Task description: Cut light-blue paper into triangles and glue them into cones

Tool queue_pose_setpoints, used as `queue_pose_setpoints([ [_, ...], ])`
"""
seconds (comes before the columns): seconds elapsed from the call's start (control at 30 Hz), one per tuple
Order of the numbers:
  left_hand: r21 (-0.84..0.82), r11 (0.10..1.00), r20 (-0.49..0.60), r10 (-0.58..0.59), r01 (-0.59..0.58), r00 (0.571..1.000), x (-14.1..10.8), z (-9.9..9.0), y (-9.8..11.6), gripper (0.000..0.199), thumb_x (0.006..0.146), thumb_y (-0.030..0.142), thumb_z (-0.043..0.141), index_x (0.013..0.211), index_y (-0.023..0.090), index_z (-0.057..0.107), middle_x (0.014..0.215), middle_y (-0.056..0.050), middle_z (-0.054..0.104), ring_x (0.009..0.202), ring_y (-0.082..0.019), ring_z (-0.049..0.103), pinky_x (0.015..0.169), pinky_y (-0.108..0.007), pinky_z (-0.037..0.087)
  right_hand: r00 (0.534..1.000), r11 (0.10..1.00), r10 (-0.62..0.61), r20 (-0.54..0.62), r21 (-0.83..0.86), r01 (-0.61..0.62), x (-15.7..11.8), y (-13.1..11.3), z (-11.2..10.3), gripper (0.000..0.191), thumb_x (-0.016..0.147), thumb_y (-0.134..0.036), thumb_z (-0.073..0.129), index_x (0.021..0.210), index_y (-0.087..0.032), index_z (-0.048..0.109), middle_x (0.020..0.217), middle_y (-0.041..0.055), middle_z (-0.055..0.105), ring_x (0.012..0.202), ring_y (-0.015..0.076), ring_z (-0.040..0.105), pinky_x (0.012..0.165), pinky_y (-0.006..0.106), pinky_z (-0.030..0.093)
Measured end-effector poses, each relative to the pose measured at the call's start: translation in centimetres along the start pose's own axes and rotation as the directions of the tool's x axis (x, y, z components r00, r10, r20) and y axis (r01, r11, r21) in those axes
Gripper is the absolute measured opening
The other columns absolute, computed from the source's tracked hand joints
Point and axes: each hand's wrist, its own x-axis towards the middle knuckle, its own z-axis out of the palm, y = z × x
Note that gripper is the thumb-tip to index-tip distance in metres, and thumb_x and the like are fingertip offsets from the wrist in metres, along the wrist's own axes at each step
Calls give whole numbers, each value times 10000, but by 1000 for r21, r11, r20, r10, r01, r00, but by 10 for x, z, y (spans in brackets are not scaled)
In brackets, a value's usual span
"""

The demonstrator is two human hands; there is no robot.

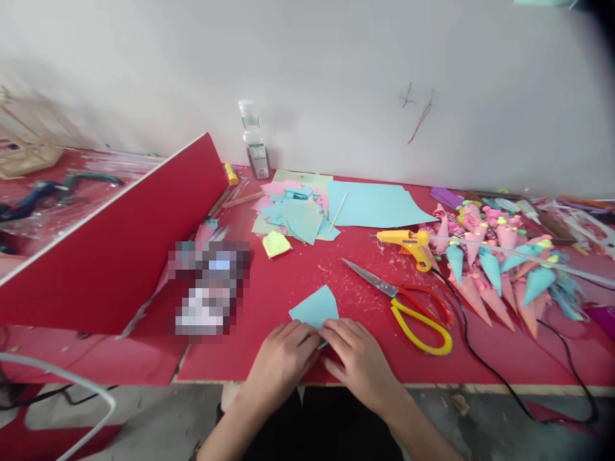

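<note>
A small light-blue piece of paper (317, 307) lies on the red table near its front edge, its far end fanning out away from me. My left hand (288, 349) is closed on its near edge, fingers curled and pressed down. From the other side my right hand (353, 349) grips the same edge, fingertips almost meeting those of the left. The paper's near part is hidden under the fingers. To the right lie open scissors (423, 330) with one red and one yellow handle, touching neither hand.
A yellow glue gun (406, 240) with a black cord rests before pink and blue paper cones (490, 266). Blue sheet (379, 205), paper scraps (302, 218), a yellow packet (276, 244) and a bottle (257, 150) stand farther back. At left are a red panel (144, 243) and a pixelated area.
</note>
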Motion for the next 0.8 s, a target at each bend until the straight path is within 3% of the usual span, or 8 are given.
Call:
queue_pose_setpoints([
  [0.2,9,998,-72,-67,67,995,-9,-3,-15,263,808,234,512,1069,226,542,1082,-63,576,968,-218,531,817,-372,447,997,999,-38,-64,20,40,1,15,0,171,815,-105,482,796,-212,614,955,32,660,870,167,599,775,305,470],
  [0.33,-42,994,-36,-99,98,994,-11,-4,-16,203,829,231,493,1021,223,558,1031,-52,585,926,-203,541,788,-346,462,999,993,-50,-6,111,51,0,25,-8,187,788,-84,488,840,-220,605,1037,22,636,925,161,578,825,318,443],
  [0.47,-78,991,-32,-112,109,993,-8,-1,-10,192,853,197,445,1009,212,556,985,-51,581,874,-180,548,745,-308,474,999,992,-32,3,124,31,-2,25,-7,136,799,-195,550,913,-237,611,1077,32,607,977,198,542,856,369,418],
  [0.8,-98,976,-83,-202,193,976,-9,-6,-23,124,811,265,534,893,215,614,940,-41,608,853,-193,558,746,-332,461,995,959,101,-27,270,-90,10,23,-2,146,848,-225,494,730,-198,576,904,31,599,845,163,548,768,298,438],
])
